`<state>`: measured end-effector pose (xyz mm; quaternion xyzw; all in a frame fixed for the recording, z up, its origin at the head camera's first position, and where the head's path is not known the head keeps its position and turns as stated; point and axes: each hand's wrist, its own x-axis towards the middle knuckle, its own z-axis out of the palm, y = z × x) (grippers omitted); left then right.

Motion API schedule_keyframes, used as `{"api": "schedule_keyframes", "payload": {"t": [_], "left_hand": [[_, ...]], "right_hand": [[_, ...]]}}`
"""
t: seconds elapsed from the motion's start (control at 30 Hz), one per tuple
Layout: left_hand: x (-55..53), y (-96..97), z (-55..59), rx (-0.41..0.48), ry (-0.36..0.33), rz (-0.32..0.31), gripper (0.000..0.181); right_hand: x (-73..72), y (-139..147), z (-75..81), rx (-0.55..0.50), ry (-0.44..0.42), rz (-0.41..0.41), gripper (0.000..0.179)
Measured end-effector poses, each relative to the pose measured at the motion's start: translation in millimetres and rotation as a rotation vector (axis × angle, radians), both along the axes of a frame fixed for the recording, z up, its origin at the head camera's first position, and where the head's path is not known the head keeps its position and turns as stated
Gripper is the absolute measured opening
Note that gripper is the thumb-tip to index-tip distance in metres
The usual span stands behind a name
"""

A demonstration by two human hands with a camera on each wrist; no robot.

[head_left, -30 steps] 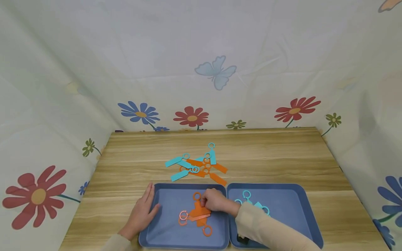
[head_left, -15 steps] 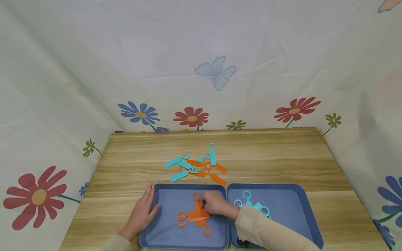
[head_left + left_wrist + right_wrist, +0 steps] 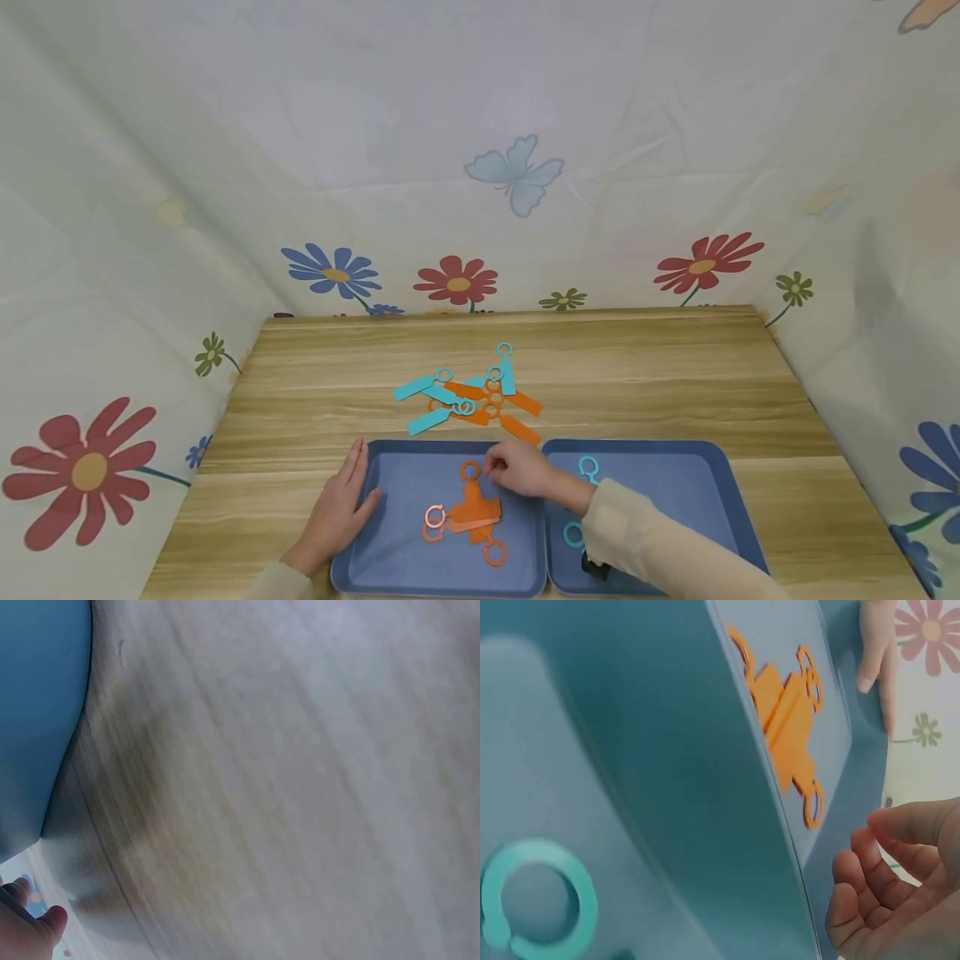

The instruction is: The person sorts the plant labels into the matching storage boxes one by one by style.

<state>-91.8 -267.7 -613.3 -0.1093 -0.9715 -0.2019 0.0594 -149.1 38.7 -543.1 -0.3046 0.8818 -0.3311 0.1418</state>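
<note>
Several flat orange tags with open ring ends [image 3: 476, 510] lie overlapped in the left blue tray [image 3: 397, 558]. My right hand [image 3: 521, 469] hovers over that tray's right side, just beside the orange tags. In the right wrist view its fingers [image 3: 847, 870] are loosely curled, thumb and index tips close together, with nothing between them. My left hand [image 3: 337, 512] lies straight-fingered along the tray's left rim, thumb over the inside. Turquoise tags [image 3: 588, 467] lie in the right blue tray [image 3: 675, 475], partly hidden by my right forearm.
Behind the trays, a mixed pile of turquoise tags [image 3: 429, 421] and orange tags [image 3: 521, 428] lies on the wooden table [image 3: 660, 375]. The two trays stand side by side, rims touching. A flower-printed cloth [image 3: 375, 150] hangs behind the table and along its sides.
My right hand has let go of the orange tags and shifted right and slightly back, away from them. My left hand stays on the tray rim.
</note>
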Motion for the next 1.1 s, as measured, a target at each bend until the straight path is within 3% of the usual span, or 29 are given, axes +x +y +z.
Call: {"api": "schedule_keyframes", "payload": {"t": [0.27,0.57,1.1], "left_hand": [[0.4,-0.7,0.5,-0.005,-0.001,-0.001,0.069],[0.7,-1.2,-1.4,-0.017,-0.007,0.008,0.068],[1.0,0.7,3.6,-0.012,-0.034,0.015,0.069]], "right_hand": [[-23.9,15.6,7.3,0.072,0.023,-0.177,0.005],[-50.9,30.7,1.8,0.151,-0.021,-0.406,0.022],[-60.8,30.3,-19.1,0.350,-0.024,-0.437,0.035]]}}
